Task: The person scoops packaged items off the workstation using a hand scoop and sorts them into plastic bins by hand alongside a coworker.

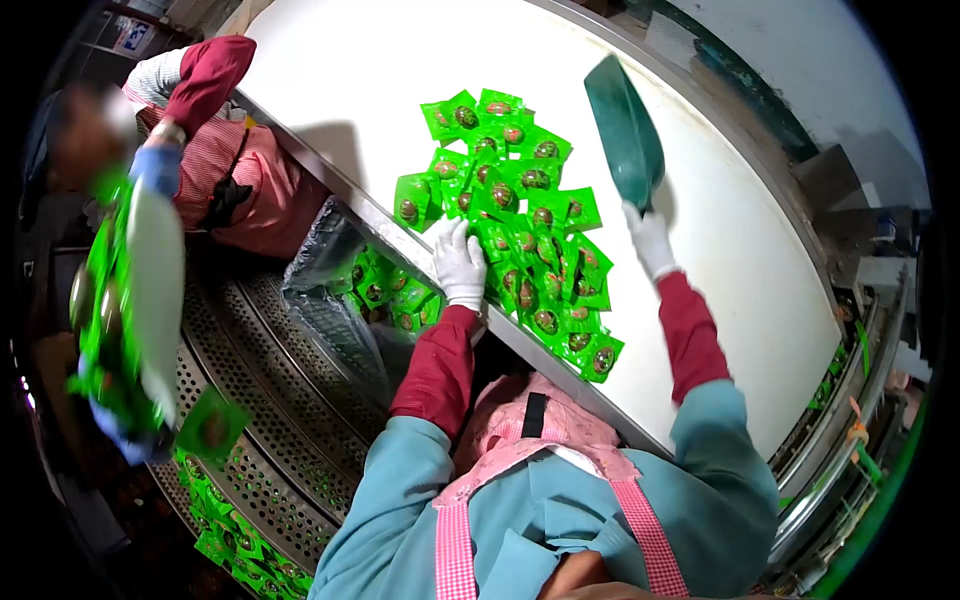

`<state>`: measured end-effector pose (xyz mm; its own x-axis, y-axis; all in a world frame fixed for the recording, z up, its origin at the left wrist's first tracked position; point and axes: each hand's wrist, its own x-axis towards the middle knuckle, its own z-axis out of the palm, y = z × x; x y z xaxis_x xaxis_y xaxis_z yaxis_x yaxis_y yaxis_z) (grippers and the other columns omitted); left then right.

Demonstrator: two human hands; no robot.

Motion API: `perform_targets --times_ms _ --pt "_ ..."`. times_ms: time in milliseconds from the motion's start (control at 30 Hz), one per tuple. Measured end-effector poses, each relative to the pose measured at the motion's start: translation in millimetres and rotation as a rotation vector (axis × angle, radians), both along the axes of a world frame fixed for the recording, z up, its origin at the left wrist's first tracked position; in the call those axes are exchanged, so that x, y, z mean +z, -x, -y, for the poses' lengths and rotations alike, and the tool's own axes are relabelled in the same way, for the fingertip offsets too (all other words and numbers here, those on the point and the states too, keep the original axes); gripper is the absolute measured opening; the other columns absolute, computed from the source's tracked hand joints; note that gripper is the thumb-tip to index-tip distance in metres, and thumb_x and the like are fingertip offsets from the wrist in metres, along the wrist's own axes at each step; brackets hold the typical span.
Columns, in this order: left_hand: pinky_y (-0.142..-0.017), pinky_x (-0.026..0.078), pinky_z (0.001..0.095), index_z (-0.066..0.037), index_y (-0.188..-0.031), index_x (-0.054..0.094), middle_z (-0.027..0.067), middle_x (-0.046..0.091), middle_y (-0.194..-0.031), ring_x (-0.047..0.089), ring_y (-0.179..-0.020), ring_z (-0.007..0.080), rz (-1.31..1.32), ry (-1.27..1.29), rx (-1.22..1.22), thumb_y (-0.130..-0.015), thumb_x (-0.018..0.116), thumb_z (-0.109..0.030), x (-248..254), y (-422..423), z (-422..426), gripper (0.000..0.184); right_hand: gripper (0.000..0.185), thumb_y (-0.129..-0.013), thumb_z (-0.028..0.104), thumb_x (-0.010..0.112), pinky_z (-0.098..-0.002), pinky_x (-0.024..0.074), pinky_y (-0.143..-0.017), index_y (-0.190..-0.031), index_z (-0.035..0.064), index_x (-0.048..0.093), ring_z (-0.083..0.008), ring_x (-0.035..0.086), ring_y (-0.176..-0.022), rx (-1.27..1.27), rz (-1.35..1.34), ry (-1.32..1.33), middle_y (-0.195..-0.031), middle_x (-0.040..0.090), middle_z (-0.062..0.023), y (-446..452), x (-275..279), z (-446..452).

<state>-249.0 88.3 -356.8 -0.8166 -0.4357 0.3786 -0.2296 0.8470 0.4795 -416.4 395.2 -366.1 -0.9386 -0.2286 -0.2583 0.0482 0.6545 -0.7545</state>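
A heap of small green packets (530,205), each with a dark oval printed or showing on it, lies on the white table (400,50). My left hand (459,262), in a white glove, rests at the near edge of the table, touching the heap's left side, with its fingers stretched out. In my gloved right hand (649,240) is the handle of a dark green scoop (625,130). The scoop is to the right of the heap, its blade pointing away from me, and no packets show in it.
Below the table edge stands a container lined with clear plastic (335,290), holding more packets. At left a co-worker (235,170) holds a white scoop-like tray (157,290) with green packets, blurred by motion. Perforated metal steps (270,400) curve below, with packets at the bottom.
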Motion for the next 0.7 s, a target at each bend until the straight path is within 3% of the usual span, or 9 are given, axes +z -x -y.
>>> perform_targets --times_ms 33,100,133,267,367,467,567,600,700 --pt "-0.095 0.041 0.0438 -0.005 -0.114 0.056 0.0135 0.052 -0.122 0.051 -0.112 0.0327 -0.002 -0.011 0.000 -0.082 0.059 -0.012 0.0 -0.1 -0.1 0.033 0.051 -0.092 0.044 0.053 -0.0467 0.0473 -0.056 -0.098 -0.0061 0.060 -0.0436 0.062 -0.065 0.072 0.031 -0.124 -0.072 0.063 -0.0265 36.8 2.9 10.4" --pt "-0.095 0.041 0.0436 -0.004 -0.115 0.056 0.0150 0.051 -0.123 0.051 -0.112 0.0328 0.020 -0.024 0.004 -0.082 0.058 -0.012 0.7 0.9 -0.4 0.033 0.053 -0.091 0.044 0.052 -0.0498 0.0466 -0.082 -0.111 -0.0044 0.054 -0.0451 0.059 -0.094 0.066 -0.137 -0.100 -0.094 0.063 -0.0306 88.2 0.6 47.3" --pt "-0.096 0.041 0.0434 -0.004 -0.115 0.055 0.0148 0.051 -0.123 0.051 -0.113 0.0330 0.018 -0.027 0.000 -0.082 0.059 -0.012 -0.4 0.9 0.8 0.034 0.051 -0.091 0.044 0.051 -0.0501 0.0456 -0.084 -0.111 -0.0026 0.053 -0.0441 0.059 -0.096 0.116 -0.118 -0.208 -0.099 0.062 -0.0302 105.3 19.1 72.1" --pt "-0.099 0.039 0.0436 -0.002 -0.118 0.053 0.0159 0.050 -0.123 0.048 -0.116 0.0343 0.036 -0.047 0.000 -0.082 0.058 -0.012 1.1 1.9 1.8 0.037 0.045 -0.090 0.026 0.052 -0.0476 0.0498 -0.071 -0.130 0.0078 0.040 -0.0388 0.064 -0.080 0.548 -0.335 -0.520 -0.084 0.065 -0.0212 145.3 30.0 151.8" --pt "-0.102 0.035 0.0447 0.000 -0.120 0.051 0.0191 0.047 -0.127 0.044 -0.119 0.0361 -0.025 -0.041 0.047 -0.083 0.057 -0.012 3.2 0.3 3.9 0.040 0.040 -0.088 0.019 0.055 -0.0463 0.0508 -0.068 -0.123 0.0074 0.041 -0.0379 0.064 -0.078 0.815 -0.386 -0.613 -0.081 0.065 -0.0184 124.7 30.7 167.0" --pt "-0.105 0.030 0.0446 0.000 -0.123 0.049 0.0184 0.048 -0.127 0.043 -0.121 0.0347 -0.132 -0.058 0.163 -0.087 0.054 -0.014 4.2 -1.1 3.4 0.039 0.032 -0.088 0.020 0.055 -0.0479 0.0504 -0.069 -0.115 0.0058 0.043 -0.0390 0.064 -0.077 0.853 -0.291 -0.551 -0.080 0.064 -0.0200 100.6 37.5 148.4" --pt "-0.110 0.025 0.0444 0.004 -0.128 0.044 0.0218 0.040 -0.135 0.036 -0.128 0.0340 -0.405 -0.046 0.266 -0.094 0.045 -0.024 -15.1 6.4 40.3 0.044 0.037 -0.087 0.021 0.055 -0.0486 0.0501 -0.069 -0.119 0.0057 0.043 -0.0395 0.063 -0.075 0.889 -0.222 -0.563 -0.079 0.064 -0.0201 66.2 56.7 110.0" --pt "-0.110 0.023 0.0455 0.006 -0.128 0.043 0.0238 0.036 -0.137 0.035 -0.129 0.0372 -0.526 -0.309 0.296 -0.094 0.045 -0.021 0.2 17.7 47.8 0.043 0.044 -0.086 0.021 0.056 -0.0482 0.0505 -0.067 -0.124 0.0063 0.040 -0.0392 0.063 -0.072 0.925 -0.251 -0.604 -0.076 0.063 -0.0194 54.1 66.7 97.2" --pt "-0.109 0.025 0.0475 0.009 -0.127 0.043 0.0301 0.043 -0.131 0.034 -0.126 0.0447 -0.183 -0.105 0.246 -0.091 0.052 -0.027 -20.2 48.4 123.0 0.051 0.049 -0.084 0.017 0.059 -0.0462 0.0517 -0.061 -0.127 0.0072 0.037 -0.0381 0.063 -0.069 0.900 -0.261 -0.567 -0.073 0.062 -0.0189 11.6 78.3 62.5"
